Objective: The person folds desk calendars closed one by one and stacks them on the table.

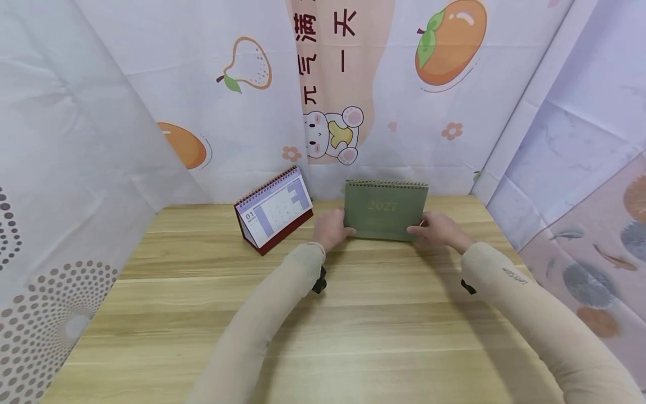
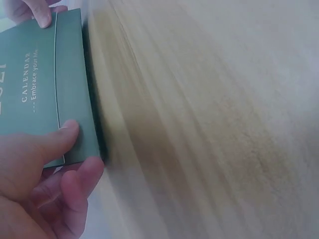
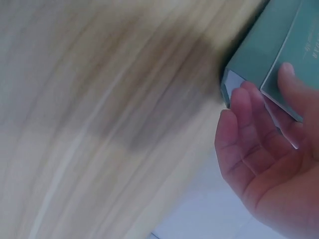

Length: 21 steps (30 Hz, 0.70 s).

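Observation:
A green desk calendar [image 1: 386, 212] marked 2027, with a spiral binding along its top, stands upright at the back of the table. My left hand [image 1: 330, 229] grips its lower left corner; in the left wrist view the thumb [image 2: 65, 139] lies on the cover and the fingers curl behind the edge. At the lower right corner my right hand [image 1: 440, 229] pinches the calendar, its thumb [image 3: 289, 82] on the front cover and other fingers at the open side. Left of the left hand stands a second desk calendar [image 1: 275, 210], with a purple and white page over a dark red base, turned at an angle.
The wooden table [image 1: 353, 336] reaches back to a printed curtain [image 1: 242, 146] hanging right behind both calendars. More cloth hangs at the left [image 1: 60, 168] and right sides. Dark straps show at both wrists.

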Available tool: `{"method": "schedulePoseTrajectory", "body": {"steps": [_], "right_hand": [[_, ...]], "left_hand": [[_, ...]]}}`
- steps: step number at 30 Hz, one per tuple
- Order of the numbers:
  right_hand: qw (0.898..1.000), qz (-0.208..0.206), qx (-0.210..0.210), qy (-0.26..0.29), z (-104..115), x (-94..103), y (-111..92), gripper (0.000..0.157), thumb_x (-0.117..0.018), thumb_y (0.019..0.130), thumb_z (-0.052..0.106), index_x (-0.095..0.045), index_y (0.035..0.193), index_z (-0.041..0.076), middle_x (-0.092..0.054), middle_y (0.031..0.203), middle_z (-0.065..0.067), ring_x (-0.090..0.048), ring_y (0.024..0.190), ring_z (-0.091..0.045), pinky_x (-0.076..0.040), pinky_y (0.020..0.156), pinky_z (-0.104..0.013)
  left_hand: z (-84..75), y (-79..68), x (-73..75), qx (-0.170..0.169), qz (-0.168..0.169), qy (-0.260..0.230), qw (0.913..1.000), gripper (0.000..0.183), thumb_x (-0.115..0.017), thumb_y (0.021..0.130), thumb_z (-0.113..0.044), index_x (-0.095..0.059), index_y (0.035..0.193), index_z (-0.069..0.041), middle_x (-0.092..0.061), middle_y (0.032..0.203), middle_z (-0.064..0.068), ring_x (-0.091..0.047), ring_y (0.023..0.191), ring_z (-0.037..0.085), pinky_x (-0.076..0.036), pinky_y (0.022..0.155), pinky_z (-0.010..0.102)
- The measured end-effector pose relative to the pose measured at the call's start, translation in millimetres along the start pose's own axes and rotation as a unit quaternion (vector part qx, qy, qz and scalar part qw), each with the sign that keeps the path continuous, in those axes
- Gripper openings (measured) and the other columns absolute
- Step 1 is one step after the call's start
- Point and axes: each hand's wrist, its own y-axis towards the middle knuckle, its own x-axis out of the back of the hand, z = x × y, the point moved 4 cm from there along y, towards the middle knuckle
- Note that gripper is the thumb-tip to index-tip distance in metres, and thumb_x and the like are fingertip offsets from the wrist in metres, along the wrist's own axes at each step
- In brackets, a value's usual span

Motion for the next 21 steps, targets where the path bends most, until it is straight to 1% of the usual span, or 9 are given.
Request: {"method": "schedulePoseTrajectory", "body": {"steps": [5, 8, 10, 14, 17, 21], "right_hand": [[1.000, 0.000, 0.020, 0.019, 2.0, 10.1, -7.7, 0.026, -0.067, 0.100, 0.019, -0.066, 0.099, -0.007, -0.072, 0.085, -0.019, -0.069, 0.074, -0.034, -0.056, 0.062, -0.037], [0.999, -0.005, 0.027, 0.025, 2.6, 16.7, -12.1, 0.025, -0.068, 0.099, 0.018, -0.066, 0.101, -0.007, -0.073, 0.088, -0.020, -0.071, 0.077, -0.035, -0.058, 0.064, -0.038], [0.999, -0.007, 0.024, 0.026, 3.0, 21.2, -15.5, 0.028, -0.068, 0.100, 0.020, -0.066, 0.104, -0.008, -0.073, 0.091, -0.021, -0.071, 0.078, -0.036, -0.058, 0.064, -0.039], [0.999, -0.020, 0.026, 0.028, 5.7, 29.5, -23.2, 0.032, -0.068, 0.100, 0.022, -0.066, 0.111, -0.007, -0.072, 0.093, -0.022, -0.071, 0.074, -0.031, -0.058, 0.063, -0.037], [0.998, -0.029, 0.034, 0.043, 9.0, 33.4, -29.9, 0.030, -0.068, 0.100, 0.022, -0.065, 0.110, -0.006, -0.070, 0.096, -0.022, -0.070, 0.072, -0.025, -0.059, 0.064, -0.040], [0.997, -0.034, 0.038, 0.060, 11.7, 35.6, -37.0, 0.026, -0.067, 0.100, 0.021, -0.063, 0.105, -0.005, -0.066, 0.103, -0.022, -0.069, 0.074, -0.022, -0.060, 0.065, -0.044]], "left_hand": [[-6.1, -6.9, 10.3, -0.017, 0.003, -0.003, 0.9999, 0.040, -0.081, 0.087, -0.039, -0.066, 0.105, -0.007, -0.072, 0.100, 0.009, -0.068, 0.087, 0.024, -0.055, 0.074, 0.042], [-11.5, -11.9, 18.7, -0.028, 0.008, -0.008, 0.9995, 0.039, -0.080, 0.089, -0.040, -0.065, 0.103, -0.008, -0.071, 0.096, 0.007, -0.066, 0.083, 0.021, -0.055, 0.073, 0.040], [-15.1, -15.6, 23.9, -0.034, 0.009, -0.017, 0.9992, 0.038, -0.079, 0.089, -0.041, -0.064, 0.101, -0.008, -0.069, 0.092, 0.005, -0.064, 0.080, 0.020, -0.053, 0.070, 0.037], [-19.5, -23.6, 32.1, -0.044, 0.011, -0.041, 0.9981, 0.038, -0.078, 0.090, -0.043, -0.061, 0.096, -0.010, -0.064, 0.083, 0.003, -0.057, 0.072, 0.016, -0.047, 0.061, 0.032], [-21.2, -30.1, 34.9, -0.056, 0.008, -0.053, 0.9970, 0.036, -0.078, 0.090, -0.044, -0.060, 0.092, -0.012, -0.062, 0.078, 0.000, -0.054, 0.068, 0.013, -0.043, 0.057, 0.028], [-23.3, -38.4, 35.8, -0.072, 0.003, -0.073, 0.9947, 0.035, -0.078, 0.089, -0.044, -0.060, 0.090, -0.014, -0.061, 0.075, -0.003, -0.054, 0.066, 0.011, -0.042, 0.056, 0.026]]}}
